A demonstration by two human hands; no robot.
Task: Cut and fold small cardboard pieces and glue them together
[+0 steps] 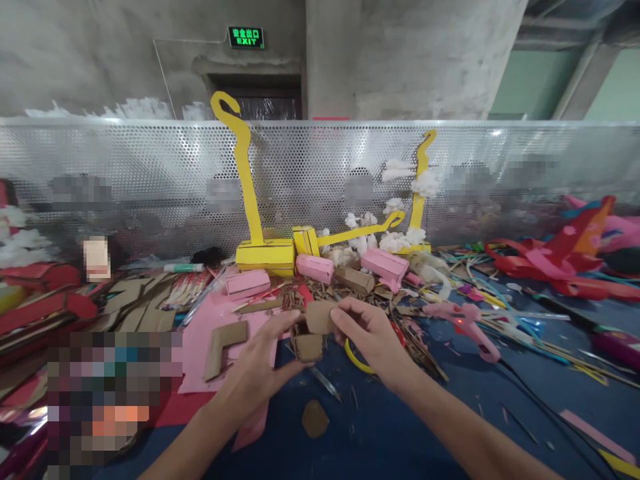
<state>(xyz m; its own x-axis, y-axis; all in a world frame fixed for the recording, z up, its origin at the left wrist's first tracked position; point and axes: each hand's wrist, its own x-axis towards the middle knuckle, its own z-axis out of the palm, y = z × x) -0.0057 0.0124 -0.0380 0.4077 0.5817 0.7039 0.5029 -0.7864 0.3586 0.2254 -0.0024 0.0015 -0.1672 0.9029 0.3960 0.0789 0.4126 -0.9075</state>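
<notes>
My left hand [267, 353] grips the left side of a small brown cardboard box [309, 348], thumb below and fingers above. Pinched between the fingertips of my right hand [367, 330] is a flat cardboard piece [320, 317], held at the upper edge of the box. Whether the piece touches the box I cannot tell. Below them on the blue table lies a loose many-sided cardboard piece [315, 419]. An L-shaped cardboard piece [223, 341] rests on pink paper [193, 360] to the left. Yellow-handled scissors [359, 358] lie partly behind my right hand.
A pink glue gun [470, 323] with a black cord lies at the right. Yellow hooked cardboard shapes [265, 257] stand at the back, near several pink boxes [385, 265]. Behind them runs a perforated metal panel [310, 173]. Red and orange pieces [565, 253] lie far right.
</notes>
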